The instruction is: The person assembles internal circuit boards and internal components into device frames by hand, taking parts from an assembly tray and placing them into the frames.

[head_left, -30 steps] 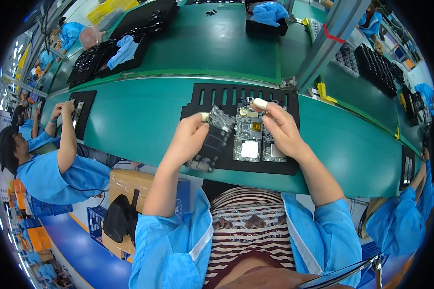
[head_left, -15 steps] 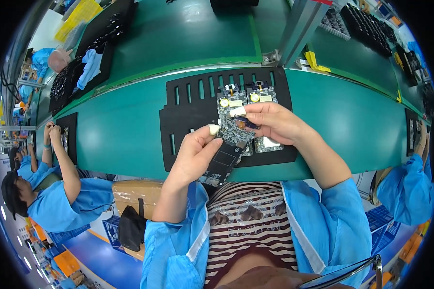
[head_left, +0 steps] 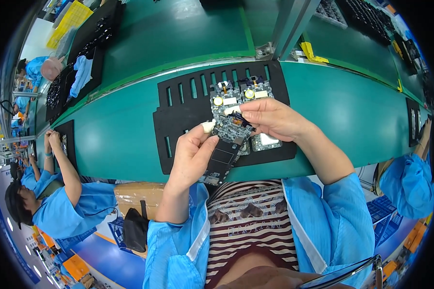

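A long circuit board is tilted above the near edge of a black slotted foam tray. My left hand grips the board's left edge between thumb and fingers. My right hand is closed at its upper end, pinching a small dark part with an orange patch against the board. White finger covers sit on a fingertip of each hand. Behind lie two more circuit boards on the foam, the left one partly hidden by my hands, the right one beside it. Each carries a round yellow-rimmed piece.
The foam tray lies on a green bench mat. A metal post rises behind it, with yellow tape nearby. Co-workers in blue sit left and right. A cardboard box stands left of my lap.
The view has shifted slightly, so the bench appears a little lower left. My right fingers have moved in closer over the board's upper end; my left hand keeps its hold.
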The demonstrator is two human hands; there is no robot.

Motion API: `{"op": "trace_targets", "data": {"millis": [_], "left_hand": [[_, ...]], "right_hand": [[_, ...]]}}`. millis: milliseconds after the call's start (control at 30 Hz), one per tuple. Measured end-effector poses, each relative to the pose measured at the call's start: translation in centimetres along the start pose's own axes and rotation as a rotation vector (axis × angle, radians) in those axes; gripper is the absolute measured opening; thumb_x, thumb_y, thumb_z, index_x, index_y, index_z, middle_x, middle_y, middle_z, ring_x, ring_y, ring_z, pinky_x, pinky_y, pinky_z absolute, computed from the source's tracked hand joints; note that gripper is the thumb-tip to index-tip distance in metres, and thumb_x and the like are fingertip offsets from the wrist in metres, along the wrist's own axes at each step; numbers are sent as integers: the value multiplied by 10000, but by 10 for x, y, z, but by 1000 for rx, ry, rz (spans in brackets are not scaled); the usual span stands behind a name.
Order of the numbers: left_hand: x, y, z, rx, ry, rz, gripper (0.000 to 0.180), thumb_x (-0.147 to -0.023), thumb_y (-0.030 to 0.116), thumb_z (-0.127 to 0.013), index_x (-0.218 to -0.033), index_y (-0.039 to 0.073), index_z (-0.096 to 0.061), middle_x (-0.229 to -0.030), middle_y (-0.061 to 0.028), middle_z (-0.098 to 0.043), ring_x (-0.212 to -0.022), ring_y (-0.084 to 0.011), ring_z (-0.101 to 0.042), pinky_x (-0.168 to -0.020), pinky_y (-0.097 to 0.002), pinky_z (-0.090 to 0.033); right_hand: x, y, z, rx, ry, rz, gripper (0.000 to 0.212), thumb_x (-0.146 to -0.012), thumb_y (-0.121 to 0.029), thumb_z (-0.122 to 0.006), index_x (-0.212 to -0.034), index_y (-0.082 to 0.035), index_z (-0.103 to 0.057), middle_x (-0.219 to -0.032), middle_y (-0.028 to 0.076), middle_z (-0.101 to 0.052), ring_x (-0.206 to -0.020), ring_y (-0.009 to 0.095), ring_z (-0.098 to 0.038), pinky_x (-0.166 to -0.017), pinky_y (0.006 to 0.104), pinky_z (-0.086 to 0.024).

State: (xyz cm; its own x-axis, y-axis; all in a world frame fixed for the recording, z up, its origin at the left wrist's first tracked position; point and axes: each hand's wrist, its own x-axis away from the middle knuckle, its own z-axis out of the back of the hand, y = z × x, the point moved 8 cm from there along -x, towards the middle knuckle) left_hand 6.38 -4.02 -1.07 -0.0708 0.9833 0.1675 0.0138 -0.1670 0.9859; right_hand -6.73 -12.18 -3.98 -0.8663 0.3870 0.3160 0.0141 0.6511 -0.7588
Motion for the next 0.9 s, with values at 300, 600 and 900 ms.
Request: {"op": "trace_targets", "data": {"millis": [300,600,900], "left_hand": [[2,-11,9,-167,133,-75,87,-864,3,-583,-795,-24,-537,-543,13,-430,-552,-27,-334,-473,-238,-297],[-2,-10,2,-212,225,-105,86,-851,-6,-596,-788,-31,-543,-551,-17,-480,-545,-37,-367,-464,-256,-323],[-3,-5,4,-300,277,-161,90,-821,-28,-608,-765,-28,-537,-537,-94,-490,-486,-88,-400,-457,-284,-343]], "right_hand": [[-1,-3,-7,87,-48,54,342,-958,-125,-528,-1254,46,-528,-1120,84,-627,-967,110,-613,-815,239,-527],[-2,-5,-2,133,15,180,299,-958,-128,-541,-1213,25,-571,-1023,12,-637,-900,48,-558,-784,206,-460],[5,-19,-6,500,58,309,293,-967,-148,-529,-1180,48,-579,-960,9,-640,-865,45,-534,-772,228,-459]]}}
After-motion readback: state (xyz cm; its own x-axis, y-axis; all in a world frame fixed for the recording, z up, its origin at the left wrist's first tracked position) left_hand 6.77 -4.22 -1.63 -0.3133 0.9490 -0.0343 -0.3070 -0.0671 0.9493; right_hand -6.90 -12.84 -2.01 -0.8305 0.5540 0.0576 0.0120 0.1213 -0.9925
